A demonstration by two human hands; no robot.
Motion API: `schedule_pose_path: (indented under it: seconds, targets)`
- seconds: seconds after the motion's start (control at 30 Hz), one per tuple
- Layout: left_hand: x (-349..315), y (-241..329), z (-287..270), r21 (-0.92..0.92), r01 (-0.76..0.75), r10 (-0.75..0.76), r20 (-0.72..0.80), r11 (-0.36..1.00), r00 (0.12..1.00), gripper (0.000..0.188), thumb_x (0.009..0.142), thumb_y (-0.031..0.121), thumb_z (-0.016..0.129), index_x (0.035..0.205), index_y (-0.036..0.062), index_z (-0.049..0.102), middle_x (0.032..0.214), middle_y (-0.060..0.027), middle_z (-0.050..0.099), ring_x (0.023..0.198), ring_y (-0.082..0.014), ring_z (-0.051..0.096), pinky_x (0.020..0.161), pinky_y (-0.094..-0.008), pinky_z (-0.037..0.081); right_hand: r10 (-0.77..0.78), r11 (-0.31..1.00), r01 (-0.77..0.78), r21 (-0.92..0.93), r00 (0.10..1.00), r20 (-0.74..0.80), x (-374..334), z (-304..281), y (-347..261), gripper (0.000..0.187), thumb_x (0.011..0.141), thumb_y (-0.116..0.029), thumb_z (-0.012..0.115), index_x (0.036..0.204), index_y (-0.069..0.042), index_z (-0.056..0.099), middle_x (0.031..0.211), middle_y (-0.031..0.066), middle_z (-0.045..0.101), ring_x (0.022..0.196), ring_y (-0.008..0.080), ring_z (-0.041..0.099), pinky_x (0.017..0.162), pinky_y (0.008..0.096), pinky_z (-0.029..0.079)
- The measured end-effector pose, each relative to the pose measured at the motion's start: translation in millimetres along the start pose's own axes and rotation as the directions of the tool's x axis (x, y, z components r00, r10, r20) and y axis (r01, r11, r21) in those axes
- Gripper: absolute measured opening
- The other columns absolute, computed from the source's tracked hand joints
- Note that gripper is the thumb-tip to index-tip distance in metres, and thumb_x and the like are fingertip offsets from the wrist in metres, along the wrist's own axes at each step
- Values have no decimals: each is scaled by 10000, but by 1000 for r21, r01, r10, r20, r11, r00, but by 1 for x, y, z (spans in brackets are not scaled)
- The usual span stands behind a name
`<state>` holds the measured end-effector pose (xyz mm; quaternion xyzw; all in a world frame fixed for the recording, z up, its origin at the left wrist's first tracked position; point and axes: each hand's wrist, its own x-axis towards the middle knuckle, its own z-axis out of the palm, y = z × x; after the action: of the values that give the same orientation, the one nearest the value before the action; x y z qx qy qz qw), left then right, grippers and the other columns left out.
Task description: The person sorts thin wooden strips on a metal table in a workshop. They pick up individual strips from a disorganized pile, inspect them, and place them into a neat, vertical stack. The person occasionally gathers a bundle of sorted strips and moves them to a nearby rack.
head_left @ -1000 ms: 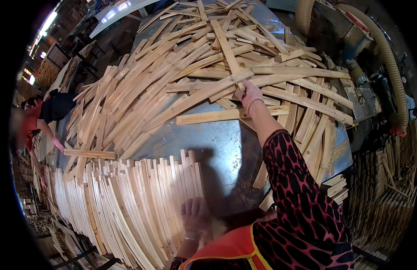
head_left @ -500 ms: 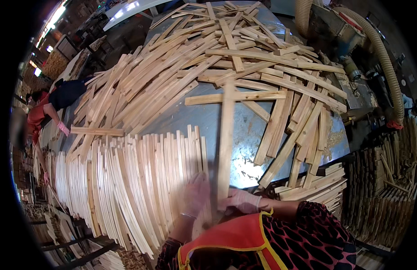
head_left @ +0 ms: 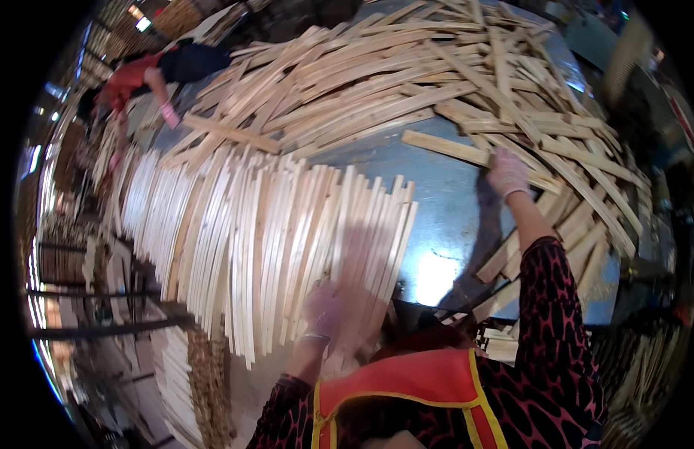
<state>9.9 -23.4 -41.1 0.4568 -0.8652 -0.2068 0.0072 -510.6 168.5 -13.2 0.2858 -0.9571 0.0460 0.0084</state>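
My right hand (head_left: pixel 507 173), in a thin pale glove, reaches forward over the metal table and closes around a wooden strip (head_left: pixel 446 147) lying slantwise near the loose heap. My left hand (head_left: pixel 322 308), gloved too, rests at the near part of a row of narrow wooden strips (head_left: pixel 268 239) standing side by side on the table's left. Its fingers look bent, but blur hides whether they grip a strip. The row's right end lies just right of that hand.
A tangled heap of loose strips (head_left: pixel 392 63) covers the far side and right of the metal table (head_left: pixel 444 198). At the far left, a person in red (head_left: pixel 130 81) bends over the table, one gloved hand near a strip. Stacked wood (head_left: pixel 639 359) stands at lower right.
My right hand has let go of the strip it held upright and moved forward and right to another strip. My left hand stays by the row. The whole view has turned and shifted.
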Motion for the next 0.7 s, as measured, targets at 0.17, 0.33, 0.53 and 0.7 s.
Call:
schedule_pose_path:
  seconds: [0.17, 0.33, 0.53, 0.7]
  targets:
    - [-7, 0, -4, 57, 42, -47, 98, 997, 994, 297, 947, 340, 691, 1036, 56, 692, 1059, -189, 719, 972, -404, 712, 865, -492, 564, -35, 982, 95, -164, 941, 337, 29, -6, 8, 390, 936, -284, 683, 1291, -124, 665, 1241, 183, 738, 1131, 376, 725, 961, 511, 570]
    - [-16, 8, -78, -47, 109, -107, 33, 993, 994, 367, 936, 366, 703, 1130, 54, 706, 1111, -202, 713, 979, -400, 710, 849, -488, 562, -358, 592, -182, 785, 813, 458, -44, -14, -1, 615, 898, -380, 810, 1369, -4, 685, 1113, 78, 706, 980, 188, 632, 884, 363, 529]
    - [-31, -51, -137, 144, 115, -80, -228, 983, 970, 543, 870, 308, 726, 1349, 72, 629, 1421, -174, 571, 1305, -385, 562, 1120, -515, 430, -483, 109, -532, 840, 710, 512, -177, -53, -155, 737, 951, -353, 784, 1492, 66, 511, 970, 29, 664, 801, 106, 610, 719, 254, 546]
    - [-34, -72, -139, 532, 112, 63, -300, 839, 952, 746, 840, 371, 751, 1498, 145, 483, 1527, -127, 468, 1440, -397, 412, 1175, -586, 345, -563, 112, -343, 933, 751, 344, -227, -17, -305, 861, 1017, -420, 653, 1628, 88, 322, 1211, 165, 702, 1092, 242, 678, 975, 331, 560]
